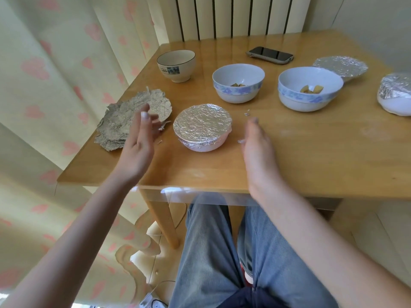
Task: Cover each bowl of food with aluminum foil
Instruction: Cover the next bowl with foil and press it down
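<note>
The wooden counter [289,152] filled most of the view, with a radiator and a heart-patterned curtain [55,63] behind it. The person's legs in blue jeans [211,252] showed below its near edge.

Both forearms reached over the near edge. The left hand [139,147] hovered above the counter, palm turned inward, its grip wide and holding nothing, fingers straight (their tips blurred). The right hand [258,143] mirrored it on the other side, fingers extended, its grip likewise wide and empty.

Between the two hands, touching neither, sat the foil-covered pink bowl [202,127], its foil pressed down around the rim. Just beyond the left hand lay a stack of crumpled foil sheets [131,118] near the counter's left edge.

Further back stood two open blue-patterned bowls, the left one [238,83] and the right one [310,88], each holding a few pieces of yellowish food. At the far right were two more foil-covered bowls, the farther one [341,66] partly hidden behind the right open bowl, the nearer one [395,92] cut off by the frame.

A white bowl with a dark rim [176,65] stood at the back left, well apart from a dark phone [269,55] lying flat.
</note>
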Action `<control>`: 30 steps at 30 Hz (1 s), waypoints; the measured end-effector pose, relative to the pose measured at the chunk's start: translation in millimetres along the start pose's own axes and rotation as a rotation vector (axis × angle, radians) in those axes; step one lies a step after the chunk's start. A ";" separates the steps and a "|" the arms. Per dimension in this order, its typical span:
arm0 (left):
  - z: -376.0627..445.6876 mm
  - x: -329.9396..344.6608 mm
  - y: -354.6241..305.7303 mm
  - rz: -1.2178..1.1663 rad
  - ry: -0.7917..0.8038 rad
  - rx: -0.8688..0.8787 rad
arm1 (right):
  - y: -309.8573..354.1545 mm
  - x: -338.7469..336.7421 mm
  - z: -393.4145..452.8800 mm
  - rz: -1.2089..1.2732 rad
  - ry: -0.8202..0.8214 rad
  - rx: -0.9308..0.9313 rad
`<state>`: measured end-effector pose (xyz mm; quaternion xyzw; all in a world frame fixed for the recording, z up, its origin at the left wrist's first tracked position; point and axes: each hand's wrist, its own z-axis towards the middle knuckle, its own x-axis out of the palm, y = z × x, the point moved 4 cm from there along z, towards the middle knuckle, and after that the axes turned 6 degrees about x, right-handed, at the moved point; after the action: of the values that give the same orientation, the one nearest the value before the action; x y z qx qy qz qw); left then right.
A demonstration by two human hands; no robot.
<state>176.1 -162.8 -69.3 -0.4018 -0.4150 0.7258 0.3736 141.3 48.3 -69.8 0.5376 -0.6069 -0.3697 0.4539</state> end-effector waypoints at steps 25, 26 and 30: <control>56.0 80.0 -57.1 0.830 1.002 0.075 | -4.8 3.3 -11.6 -0.574 0.166 -0.322; 55.9 80.5 -57.3 0.837 0.997 0.080 | -4.6 5.9 -10.1 -0.548 0.191 -0.314; 56.0 81.6 -56.6 0.849 0.988 0.103 | -10.0 14.2 -7.0 -0.428 0.218 -0.246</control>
<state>105.5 -87.0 -21.9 -0.7987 0.0359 0.5589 0.2199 150.9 33.1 -74.7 0.6311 -0.3777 -0.4680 0.4899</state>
